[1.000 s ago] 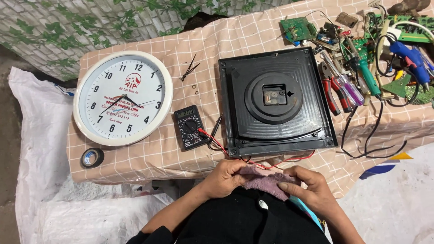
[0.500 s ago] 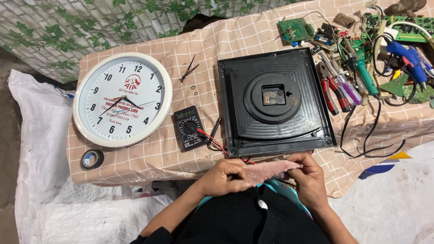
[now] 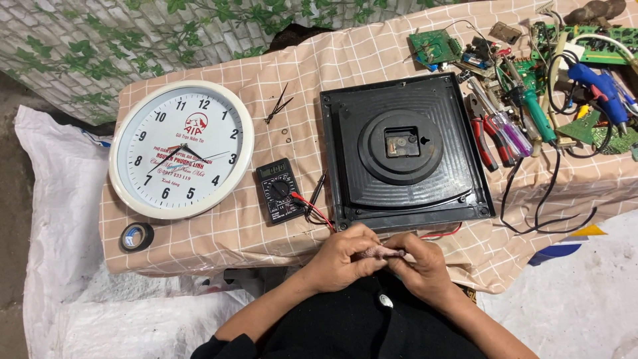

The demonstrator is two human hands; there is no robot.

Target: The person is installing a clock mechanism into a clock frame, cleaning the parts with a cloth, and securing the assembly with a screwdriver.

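I hold both hands together just below the near edge of the table (image 3: 199, 249), over my lap. My left hand (image 3: 342, 256) and my right hand (image 3: 415, 262) are closed on a small pinkish cloth (image 3: 380, 253), bunched tight between them. Only a narrow strip of the cloth shows between my fingertips; the rest is hidden inside the grip. The two hands touch each other at the cloth.

The cloth sits just in front of the square black clock back (image 3: 405, 149), which lies face down on the checked tablecloth. The clock's near edge is directly above my knuckles in the head view, close to them but not touching. A red wire (image 3: 442, 234) runs along that edge, just beyond my right hand.

To the left of the black clock lies a small black multimeter (image 3: 279, 191), with red and black leads trailing toward my left hand. Farther left is a round white wall clock (image 3: 181, 149), face up. A roll of black tape (image 3: 136, 237) rests near the table's left corner. Screwdrivers, pliers (image 3: 480, 129) and circuit boards lie well apart at the far right.
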